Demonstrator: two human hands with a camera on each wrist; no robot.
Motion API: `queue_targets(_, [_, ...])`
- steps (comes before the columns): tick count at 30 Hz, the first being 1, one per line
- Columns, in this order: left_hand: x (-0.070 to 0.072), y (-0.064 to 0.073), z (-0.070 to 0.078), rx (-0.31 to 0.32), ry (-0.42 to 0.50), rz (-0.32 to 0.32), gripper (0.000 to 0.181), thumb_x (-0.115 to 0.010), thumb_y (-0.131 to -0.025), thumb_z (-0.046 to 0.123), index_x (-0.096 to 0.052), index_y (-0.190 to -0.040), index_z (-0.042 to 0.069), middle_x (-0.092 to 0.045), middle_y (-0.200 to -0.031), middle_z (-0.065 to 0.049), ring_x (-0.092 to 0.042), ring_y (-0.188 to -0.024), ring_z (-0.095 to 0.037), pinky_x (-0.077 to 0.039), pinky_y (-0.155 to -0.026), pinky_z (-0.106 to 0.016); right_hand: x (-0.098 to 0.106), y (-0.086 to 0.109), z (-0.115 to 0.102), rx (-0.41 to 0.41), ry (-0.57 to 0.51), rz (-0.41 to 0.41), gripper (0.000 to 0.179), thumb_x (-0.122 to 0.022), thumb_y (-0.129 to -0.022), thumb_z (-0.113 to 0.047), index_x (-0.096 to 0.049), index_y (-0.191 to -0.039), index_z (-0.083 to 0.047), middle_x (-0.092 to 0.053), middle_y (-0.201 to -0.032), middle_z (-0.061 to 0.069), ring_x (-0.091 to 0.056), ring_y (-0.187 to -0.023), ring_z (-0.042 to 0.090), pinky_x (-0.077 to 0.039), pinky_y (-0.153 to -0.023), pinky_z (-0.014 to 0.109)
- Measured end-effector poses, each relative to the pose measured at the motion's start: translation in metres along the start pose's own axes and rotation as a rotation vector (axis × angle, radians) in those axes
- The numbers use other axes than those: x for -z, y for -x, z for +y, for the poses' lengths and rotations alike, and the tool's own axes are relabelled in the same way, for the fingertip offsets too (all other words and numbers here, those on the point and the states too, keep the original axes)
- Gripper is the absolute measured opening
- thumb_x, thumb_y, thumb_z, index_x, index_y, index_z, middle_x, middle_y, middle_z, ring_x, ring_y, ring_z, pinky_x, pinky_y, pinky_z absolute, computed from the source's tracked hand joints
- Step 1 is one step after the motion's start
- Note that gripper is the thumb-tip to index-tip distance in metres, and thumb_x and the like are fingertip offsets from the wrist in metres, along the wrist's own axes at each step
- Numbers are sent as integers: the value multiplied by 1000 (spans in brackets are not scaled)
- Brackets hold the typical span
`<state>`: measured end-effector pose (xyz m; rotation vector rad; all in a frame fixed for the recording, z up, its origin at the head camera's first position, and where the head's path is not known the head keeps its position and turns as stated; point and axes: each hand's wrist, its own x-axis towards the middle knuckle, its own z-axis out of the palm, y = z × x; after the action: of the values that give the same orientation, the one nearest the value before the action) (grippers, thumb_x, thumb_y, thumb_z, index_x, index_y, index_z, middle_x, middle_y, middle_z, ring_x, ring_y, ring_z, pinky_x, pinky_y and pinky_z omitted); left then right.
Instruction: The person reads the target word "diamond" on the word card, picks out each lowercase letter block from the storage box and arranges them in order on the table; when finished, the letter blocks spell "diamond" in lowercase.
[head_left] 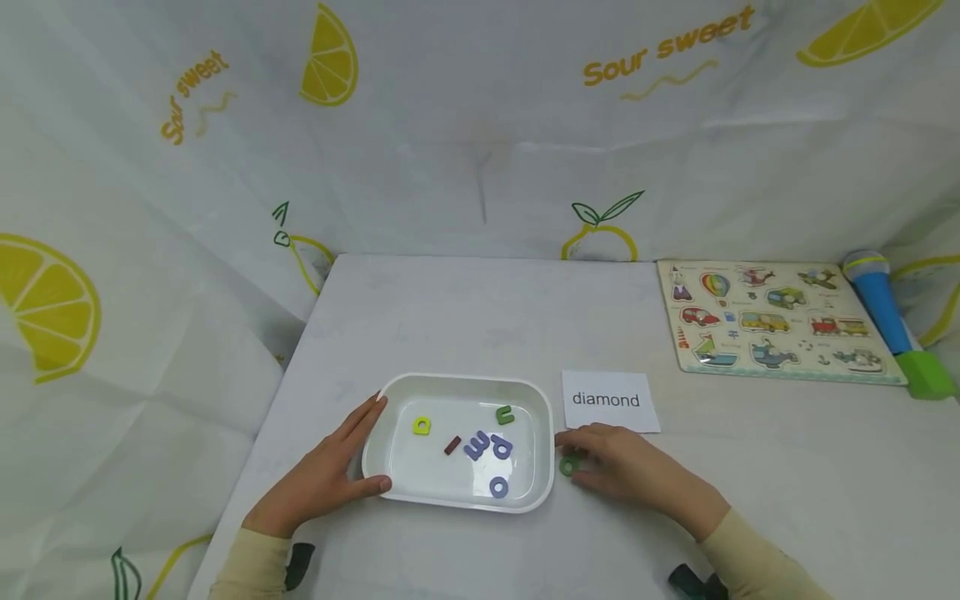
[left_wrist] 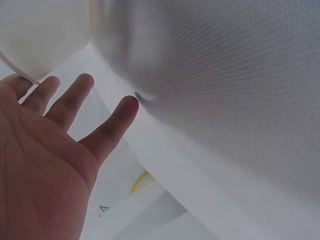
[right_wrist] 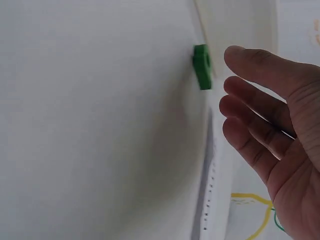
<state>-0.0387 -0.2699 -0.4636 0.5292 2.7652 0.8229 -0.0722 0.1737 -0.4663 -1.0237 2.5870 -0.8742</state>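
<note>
A white tray (head_left: 457, 500) holds several letters: a yellow "a" (head_left: 422, 426), a green "n" (head_left: 505, 414), a purple "m" (head_left: 476, 446), a purple letter like "a" or "d" (head_left: 502, 447), a purple "o" (head_left: 498, 487) and a dark red bar (head_left: 452, 445). My left hand (head_left: 326, 471) rests at the tray's left side, fingers extended and thumb by the front rim. Just right of the tray, my right hand (head_left: 630, 471) hovers around a green letter (head_left: 569, 465) on the table. In the right wrist view its loosely bent fingers stand apart from that green letter (right_wrist: 202, 67).
A white card (head_left: 611, 402) printed "diamond" lies behind my right hand. At the back right are a picture puzzle board (head_left: 780, 321) and a blue toy microphone (head_left: 885, 304) with a green end. A curtain printed with lemons (head_left: 480, 150) hangs behind the table.
</note>
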Motion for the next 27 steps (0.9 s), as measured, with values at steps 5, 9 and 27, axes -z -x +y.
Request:
queue_targets(5, [0, -1, 0, 6, -5, -2, 107, -79, -84, 55, -14, -165, 28, -16, -169, 0, -36, -145, -34, -45, -103, -58, 25, -2, -3, 58, -34, 82, 48, -87, -78, -7, -70, -122, -10, -73, -113, -1, -66, -94, 13, -58, -79, 31])
queue_targets(9, [1, -1, 0, 6, -10, -8, 107, -79, -84, 54, -14, -165, 27, -17, -168, -3, -36, -145, -36, -44, -104, -58, 43, -13, -12, 150, -75, 142, 51, -89, -77, -6, -68, -124, -11, -72, -117, -1, -69, -99, 17, -59, -78, 29])
queue_targets(27, [7, -2, -1, -19, -4, -31, 106, -76, -86, 55, -12, -165, 25, -16, -168, -5, -34, -145, -36, -42, -106, -57, 22, -147, -83, 392, -115, -429, 39, -80, -89, -9, -69, -126, -13, -68, -121, -8, -63, -112, 8, -51, -95, 25])
